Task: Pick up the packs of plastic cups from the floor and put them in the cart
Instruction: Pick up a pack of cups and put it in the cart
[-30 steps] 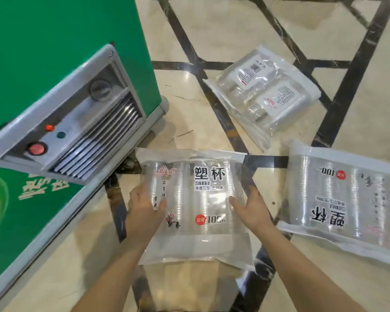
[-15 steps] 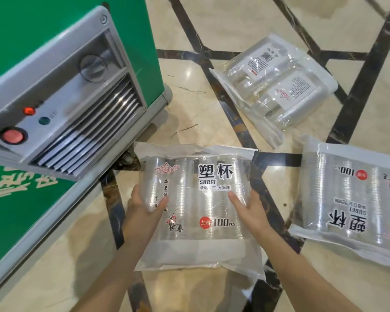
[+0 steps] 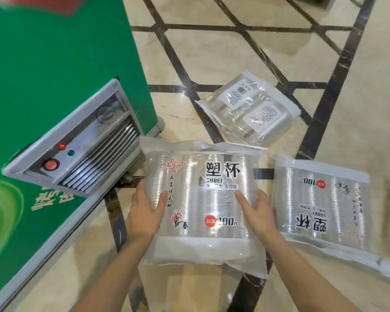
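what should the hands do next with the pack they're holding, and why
Probably lift the held pack clear and carry it off toward the cart, which isn't in view. The left hand and right hand already grip its two sides, and two more packs wait on the floor.

A green cabinet [image 3: 61, 70] filled the view from nine to eleven o'clock, with white lettering [image 3: 52, 198] printed low on its side. Set into its side was a grey panel [image 3: 77, 143] carrying a round red button [image 3: 51, 164], a small red light [image 3: 62, 147], a small green light [image 3: 71, 152], a round dial [image 3: 105, 114] and a slatted vent [image 3: 104, 155]. The floor [image 3: 212, 52], from twelve to three o'clock, was glossy beige stone crossed by dark marble bands [image 3: 331, 86].
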A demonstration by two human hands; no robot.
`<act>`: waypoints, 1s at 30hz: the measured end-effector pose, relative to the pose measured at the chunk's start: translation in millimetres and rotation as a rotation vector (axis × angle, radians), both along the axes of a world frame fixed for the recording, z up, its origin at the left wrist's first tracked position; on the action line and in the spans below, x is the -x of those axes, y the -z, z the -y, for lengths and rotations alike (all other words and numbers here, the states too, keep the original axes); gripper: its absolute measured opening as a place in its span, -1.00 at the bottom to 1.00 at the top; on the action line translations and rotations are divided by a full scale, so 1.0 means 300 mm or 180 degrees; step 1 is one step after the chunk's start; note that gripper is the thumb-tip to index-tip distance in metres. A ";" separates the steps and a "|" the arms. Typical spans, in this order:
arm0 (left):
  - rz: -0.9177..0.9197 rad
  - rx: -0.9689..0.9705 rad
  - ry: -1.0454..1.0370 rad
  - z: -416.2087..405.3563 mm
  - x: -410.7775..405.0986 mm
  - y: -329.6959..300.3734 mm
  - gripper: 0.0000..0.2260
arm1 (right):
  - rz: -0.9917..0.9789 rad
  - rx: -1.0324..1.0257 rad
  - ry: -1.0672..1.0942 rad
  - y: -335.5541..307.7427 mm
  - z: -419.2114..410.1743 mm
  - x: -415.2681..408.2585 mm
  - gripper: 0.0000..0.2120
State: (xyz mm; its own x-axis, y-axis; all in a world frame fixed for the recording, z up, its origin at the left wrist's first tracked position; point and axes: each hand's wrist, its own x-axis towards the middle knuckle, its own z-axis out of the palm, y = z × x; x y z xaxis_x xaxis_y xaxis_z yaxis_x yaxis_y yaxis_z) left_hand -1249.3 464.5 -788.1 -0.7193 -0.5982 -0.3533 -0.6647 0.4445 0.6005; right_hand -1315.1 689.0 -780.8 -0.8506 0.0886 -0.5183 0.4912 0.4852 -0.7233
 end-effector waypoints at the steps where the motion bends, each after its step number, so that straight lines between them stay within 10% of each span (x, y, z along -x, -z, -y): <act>1: 0.0002 0.0005 0.0019 -0.009 0.004 -0.037 -0.36 | -0.0026 -0.0003 0.0036 -0.045 -0.009 -0.003 -0.41; 15: -0.0583 0.0086 0.0921 -0.181 -0.010 -1.018 -0.28 | -0.0261 0.0130 0.0768 -1.022 -0.232 -0.160 -0.21; 30: -0.0773 -0.0219 0.2161 -0.434 -0.216 -2.019 -0.32 | -0.0602 0.0061 0.1906 -2.039 -0.473 -0.688 -0.43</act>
State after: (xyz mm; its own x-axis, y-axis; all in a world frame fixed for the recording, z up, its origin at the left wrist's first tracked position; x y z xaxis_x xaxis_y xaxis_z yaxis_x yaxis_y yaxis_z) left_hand -1184.6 594.6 -182.4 -0.9872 0.0263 -0.1570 -0.0995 0.6678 0.7377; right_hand -1108.8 830.9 -169.2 -0.7334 0.5703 -0.3699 0.5366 0.1516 -0.8301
